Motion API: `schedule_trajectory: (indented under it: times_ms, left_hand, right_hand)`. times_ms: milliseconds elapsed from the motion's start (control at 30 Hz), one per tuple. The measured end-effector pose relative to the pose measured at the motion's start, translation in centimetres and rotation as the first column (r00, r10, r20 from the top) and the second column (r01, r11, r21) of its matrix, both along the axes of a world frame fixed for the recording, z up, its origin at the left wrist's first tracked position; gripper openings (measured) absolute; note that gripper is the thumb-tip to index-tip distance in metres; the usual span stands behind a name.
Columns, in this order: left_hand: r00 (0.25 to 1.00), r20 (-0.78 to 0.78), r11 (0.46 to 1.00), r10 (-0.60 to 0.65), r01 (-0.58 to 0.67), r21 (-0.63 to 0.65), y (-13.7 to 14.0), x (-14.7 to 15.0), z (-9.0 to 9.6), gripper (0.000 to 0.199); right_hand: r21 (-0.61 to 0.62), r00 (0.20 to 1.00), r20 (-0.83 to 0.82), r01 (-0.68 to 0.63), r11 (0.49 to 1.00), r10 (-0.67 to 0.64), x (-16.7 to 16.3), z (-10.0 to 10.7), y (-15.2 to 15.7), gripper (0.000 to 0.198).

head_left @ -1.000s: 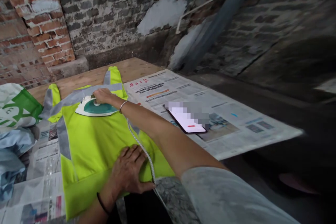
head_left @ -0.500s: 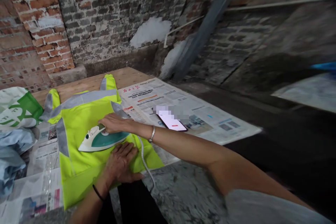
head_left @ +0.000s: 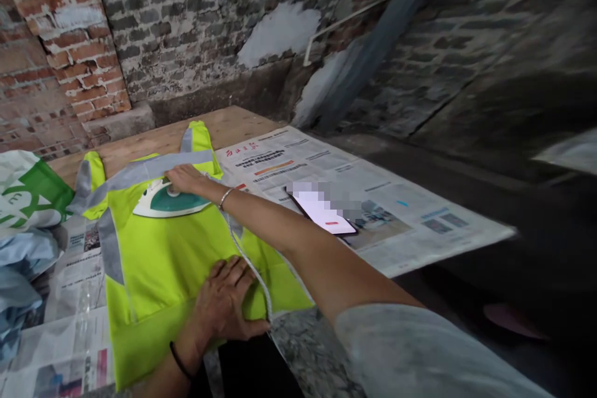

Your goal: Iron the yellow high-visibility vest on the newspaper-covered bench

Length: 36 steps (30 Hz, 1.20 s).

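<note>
A neon-yellow garment with grey reflective bands [head_left: 158, 249] lies spread over the newspaper-covered table. My right hand [head_left: 185, 179] is wrapped round the handle of a white and teal clothes iron [head_left: 172, 202]. The iron's soleplate rests on the upper part of the garment, its tip pointing left. A pale cord [head_left: 247, 261] trails from the iron toward me, past my left hand. Lower down, my left hand [head_left: 228, 301] lies flat on the garment near its front edge, fingers spread and thumb out to the right.
A phone [head_left: 324, 208] with a lit screen lies on the newspaper [head_left: 396, 217] to the right. On the left are a green and white bag [head_left: 40, 189] and crumpled light-blue cloth [head_left: 18, 280]. A brick wall [head_left: 186, 31] stands behind the table.
My right hand has pushed the iron away from me, up the garment and slightly left. The left hand stays flat near the front edge. The view has shifted a little.
</note>
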<state>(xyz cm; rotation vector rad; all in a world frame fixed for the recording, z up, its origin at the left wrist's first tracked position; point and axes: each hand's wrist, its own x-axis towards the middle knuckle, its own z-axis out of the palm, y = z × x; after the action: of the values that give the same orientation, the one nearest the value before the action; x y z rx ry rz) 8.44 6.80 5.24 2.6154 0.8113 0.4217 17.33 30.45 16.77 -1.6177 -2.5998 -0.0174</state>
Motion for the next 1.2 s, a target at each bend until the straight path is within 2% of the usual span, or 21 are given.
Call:
schedule_trajectory:
  times_ms: [133, 267, 400, 633, 767, 933, 1200]
  left_hand:
    - [1.0, -0.018, 1.0, -0.006, 0.006, -0.02, 0.0, 0.1, 0.2, 0.09]
    - [1.0, -0.009, 1.0, -0.004, 0.004, -0.029, 0.0, 0.0, 0.2, 0.088]
    - [1.0, -0.001, 1.0, -0.001, 0.001, -0.007, 0.1, 0.0, -0.1, 0.089]
    - [1.0, -0.031, 1.0, -0.005, 0.005, 0.023, 0.5, -0.2, -0.8, 0.094]
    - [0.999, -0.033, 0.999, -0.017, 0.019, 0.043, 0.7, -0.3, -1.1, 0.094]
    - [0.998, -0.056, 0.999, -0.012, 0.014, 0.045, 0.6, -0.2, -0.9, 0.096]
    - [1.0, 0.017, 1.0, -0.001, 0.001, -0.013, 0.2, 0.0, -0.2, 0.092]
  right_hand:
    - [0.021, 0.997, -0.042, 0.058, 0.998, -0.057, -0.3, -0.1, 2.3, 0.04]
    - [-0.058, 0.999, -0.018, 0.044, 0.997, -0.045, -0.1, 0.4, 1.7, 0.041]
    - [-0.127, 0.999, 0.011, -0.051, 0.991, 0.053, 0.3, 1.1, -1.8, 0.036]
    - [-0.182, 0.977, 0.011, -0.209, 0.961, 0.214, 1.5, 1.0, -10.6, 0.028]
    - [-0.168, 0.972, 0.035, -0.224, 0.96, 0.233, 1.8, 1.1, -12.7, 0.032]
    - [-0.095, 0.985, 0.055, -0.155, 0.983, 0.161, 1.2, 0.5, -10.3, 0.04]
    - [0.002, 1.0, -0.006, -0.018, 1.0, 0.018, -0.1, -0.5, -0.5, 0.039]
